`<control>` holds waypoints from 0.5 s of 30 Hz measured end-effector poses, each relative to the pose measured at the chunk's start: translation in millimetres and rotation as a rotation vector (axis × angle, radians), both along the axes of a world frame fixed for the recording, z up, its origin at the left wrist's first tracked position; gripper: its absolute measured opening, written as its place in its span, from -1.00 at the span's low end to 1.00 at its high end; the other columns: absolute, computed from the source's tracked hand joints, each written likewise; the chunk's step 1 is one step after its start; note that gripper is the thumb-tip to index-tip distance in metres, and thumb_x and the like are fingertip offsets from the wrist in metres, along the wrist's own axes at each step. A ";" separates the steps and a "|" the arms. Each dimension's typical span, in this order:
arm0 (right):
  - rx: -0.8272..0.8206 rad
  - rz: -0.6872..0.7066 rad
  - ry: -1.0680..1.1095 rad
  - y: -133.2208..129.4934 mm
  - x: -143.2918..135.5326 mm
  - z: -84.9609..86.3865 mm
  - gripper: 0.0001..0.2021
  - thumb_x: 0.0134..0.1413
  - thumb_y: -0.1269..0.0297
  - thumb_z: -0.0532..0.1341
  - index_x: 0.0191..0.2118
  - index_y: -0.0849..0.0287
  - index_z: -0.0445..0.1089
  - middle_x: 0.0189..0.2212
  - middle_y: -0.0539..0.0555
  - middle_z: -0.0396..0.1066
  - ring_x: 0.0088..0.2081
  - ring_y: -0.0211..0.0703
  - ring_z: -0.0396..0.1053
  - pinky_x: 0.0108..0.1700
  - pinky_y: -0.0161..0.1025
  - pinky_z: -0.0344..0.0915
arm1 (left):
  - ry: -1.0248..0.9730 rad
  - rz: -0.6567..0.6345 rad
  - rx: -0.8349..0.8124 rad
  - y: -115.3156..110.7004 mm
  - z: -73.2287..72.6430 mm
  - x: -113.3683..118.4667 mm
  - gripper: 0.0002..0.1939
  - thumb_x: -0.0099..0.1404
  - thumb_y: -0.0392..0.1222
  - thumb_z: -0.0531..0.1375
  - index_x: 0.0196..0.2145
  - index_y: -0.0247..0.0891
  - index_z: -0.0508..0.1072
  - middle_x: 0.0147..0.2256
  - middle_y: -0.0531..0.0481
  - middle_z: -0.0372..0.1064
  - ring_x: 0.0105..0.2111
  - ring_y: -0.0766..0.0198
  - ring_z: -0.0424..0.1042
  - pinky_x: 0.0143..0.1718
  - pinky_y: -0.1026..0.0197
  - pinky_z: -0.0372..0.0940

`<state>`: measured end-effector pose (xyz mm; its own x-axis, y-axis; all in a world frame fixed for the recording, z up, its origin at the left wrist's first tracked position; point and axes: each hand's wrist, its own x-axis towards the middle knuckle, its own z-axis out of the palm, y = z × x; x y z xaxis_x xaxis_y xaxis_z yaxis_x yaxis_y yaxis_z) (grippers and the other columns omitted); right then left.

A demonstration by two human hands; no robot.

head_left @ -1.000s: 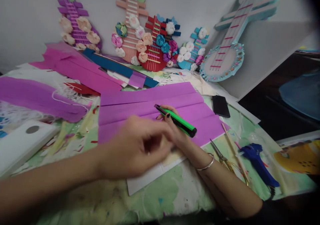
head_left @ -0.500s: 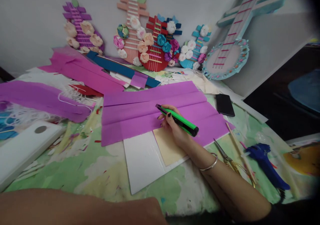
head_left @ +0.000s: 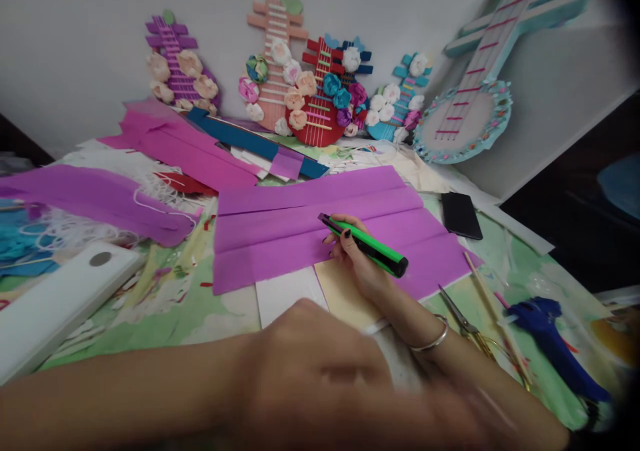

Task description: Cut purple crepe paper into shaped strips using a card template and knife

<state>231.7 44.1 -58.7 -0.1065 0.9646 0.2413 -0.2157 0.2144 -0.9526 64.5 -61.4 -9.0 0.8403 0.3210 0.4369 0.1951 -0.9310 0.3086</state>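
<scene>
My right hand (head_left: 361, 269) is closed around a green and black box cutter (head_left: 376, 245), its tip pointing up and to the left. It hovers over a purple crepe paper sheet (head_left: 270, 237), which lies across a white board (head_left: 280, 297). A cream paper piece (head_left: 345, 301) rests on the board below my right hand. Close to the camera, my left hand (head_left: 320, 371) crosses in front of the board and my right forearm. Motion smears its fingers, so I cannot make out whether it holds anything.
Golden-handled scissors (head_left: 463, 321), a wooden stick (head_left: 493, 307) and a blue glue gun (head_left: 555, 341) lie at the right. A black phone-like slab (head_left: 461, 215) sits behind them. At left is a white box-like object (head_left: 65, 311). Decorated guitars (head_left: 315, 97) line the wall.
My left hand has swung up and right from the bottom edge, now covering part of the board. My right hand keeps its grip on the box cutter. The view has shifted slightly.
</scene>
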 end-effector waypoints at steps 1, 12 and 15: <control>-0.003 -0.006 0.002 0.2 0.5 -0.5 -0.64 0.19 0.00 0.17 0.02 0.05 0.26 -0.35 0.02 0.39 -0.48 -0.30 0.23 -0.37 -0.27 0.24 | -0.020 -0.024 0.041 16.4 0.6 6.2 -0.68 0.41 -0.18 -0.05 -0.10 -0.20 0.48 -0.38 0.04 0.50 -0.43 0.29 0.44 -0.36 0.29 0.36; 0.010 0.007 -0.027 1.1 3.6 8.0 -0.66 0.19 0.06 0.18 0.01 0.08 0.30 -0.35 0.03 0.41 -0.51 -0.33 0.23 -0.38 -0.28 0.27 | 0.242 0.249 0.386 41.7 -46.3 26.4 -0.51 0.39 -0.05 0.00 0.06 -0.54 0.37 -0.03 -0.43 0.42 0.04 -0.13 0.38 0.07 -0.12 0.24; 0.073 0.044 -0.150 10.2 23.1 19.4 -0.65 0.12 0.09 0.23 0.00 0.08 0.32 -0.39 0.03 0.43 -0.50 -0.26 0.31 -0.40 -0.24 0.29 | 0.242 0.247 0.394 42.5 -43.7 25.6 -0.52 0.40 -0.08 -0.01 0.06 -0.55 0.37 0.00 -0.43 0.40 0.06 -0.14 0.37 0.07 -0.12 0.24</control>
<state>254.7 54.3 -39.3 -0.1879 0.9387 0.2890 -0.0831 0.2780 -0.9570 90.1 -18.9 -52.6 0.8521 0.3731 0.3672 0.4463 -0.8843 -0.1372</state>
